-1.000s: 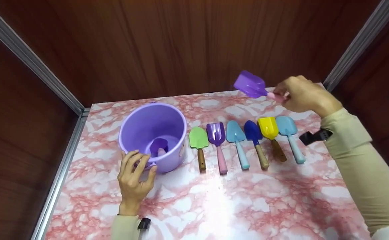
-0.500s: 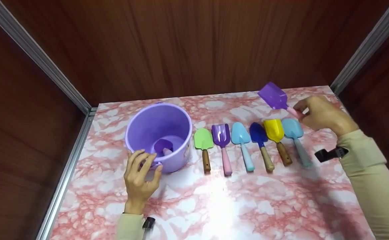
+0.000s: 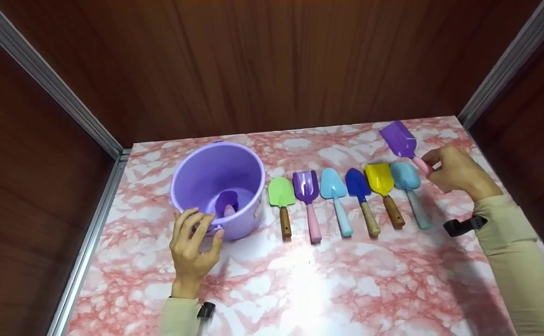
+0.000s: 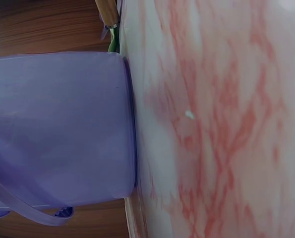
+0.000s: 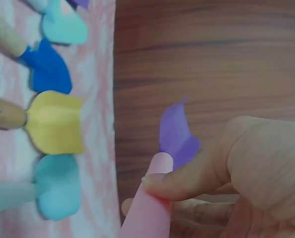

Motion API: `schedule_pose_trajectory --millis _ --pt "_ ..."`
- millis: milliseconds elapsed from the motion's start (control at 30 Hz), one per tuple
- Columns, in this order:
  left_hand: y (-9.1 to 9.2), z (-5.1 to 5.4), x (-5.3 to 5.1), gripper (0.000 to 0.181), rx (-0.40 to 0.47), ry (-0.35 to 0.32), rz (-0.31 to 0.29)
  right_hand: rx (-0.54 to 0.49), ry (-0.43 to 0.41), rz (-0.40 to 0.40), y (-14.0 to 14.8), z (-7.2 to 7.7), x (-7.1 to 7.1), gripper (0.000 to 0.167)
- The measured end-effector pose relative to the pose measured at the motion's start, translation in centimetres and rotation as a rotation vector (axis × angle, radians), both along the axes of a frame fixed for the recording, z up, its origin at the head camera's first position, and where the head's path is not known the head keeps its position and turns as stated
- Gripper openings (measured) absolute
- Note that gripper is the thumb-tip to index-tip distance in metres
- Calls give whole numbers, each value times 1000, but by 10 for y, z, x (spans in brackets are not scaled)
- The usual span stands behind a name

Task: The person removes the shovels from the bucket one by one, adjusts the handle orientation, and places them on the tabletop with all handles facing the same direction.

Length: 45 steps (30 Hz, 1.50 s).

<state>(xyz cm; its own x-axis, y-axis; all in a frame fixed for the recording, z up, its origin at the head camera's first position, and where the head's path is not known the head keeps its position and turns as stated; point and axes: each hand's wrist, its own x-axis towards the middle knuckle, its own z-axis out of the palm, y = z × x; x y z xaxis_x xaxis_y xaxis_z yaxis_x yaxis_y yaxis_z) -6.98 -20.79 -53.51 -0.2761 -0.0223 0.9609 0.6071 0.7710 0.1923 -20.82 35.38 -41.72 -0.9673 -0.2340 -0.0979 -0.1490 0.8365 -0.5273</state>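
My right hand pinches the pink handle of a purple hand shovel between thumb and fingers, its blade pointing up and left. In the right wrist view the thumb lies on the pink handle. My left hand holds the near rim of a lilac bucket, fingers bent at the rim and thumb near the outside. Inside the bucket lies another purple shovel with a pink handle. A light blue trowel lies just left of my right hand. The left wrist view shows the bucket's side.
Left to right on the marbled tabletop lie a green trowel, a purple scoop, a pale blue trowel, a dark blue trowel and a yellow shovel. Brown wood panels stand around the table.
My right hand has moved right and down with the purple shovel, from above the table's far part to beside the row's right end. The left hand stays at the bucket.
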Motion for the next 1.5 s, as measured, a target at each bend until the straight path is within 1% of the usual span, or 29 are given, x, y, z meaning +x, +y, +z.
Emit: schedule_pose_trajectory --millis 167,267,333,567,733,833,933,1033,1167,1300,1400,1500 --pt "0 1 0 40 3 2 1 -41 -34 -48 12 -14 0 43" --pt "0 1 0 40 5 -1 1 -31 -40 -81 19 -23 -1 44" --pt "0 2 -1 40 4 -2 0 -6 -27 -98 23 -28 -1 43" --pt "0 2 -4 40 -6 1 -6 -34 -53 -165 33 -48 5 46" --pt "1 0 -3 40 -4 -1 -6 -11 -34 -213 41 -62 8 47" --pt "2 -1 -2 41 0 0 -4 -4 -67 -236 47 -66 9 49" --pt "2 -1 -2 42 3 4 -1 -4 -127 -261 53 -70 10 56" --pt "2 0 -3 42 1 -2 4 -12 -153 -288 57 -74 11 59" --pt "1 -1 -3 44 -11 -20 19 -19 -164 -304 61 -83 14 61" --pt "1 -4 -2 46 -22 -45 45 -7 -170 -299 65 -91 19 62" --pt "0 -6 -2 45 -25 -50 58 -5 -163 -298 67 -93 21 61" --pt "0 -6 -3 46 -25 -48 63 -4 -174 -297 70 -93 22 62"
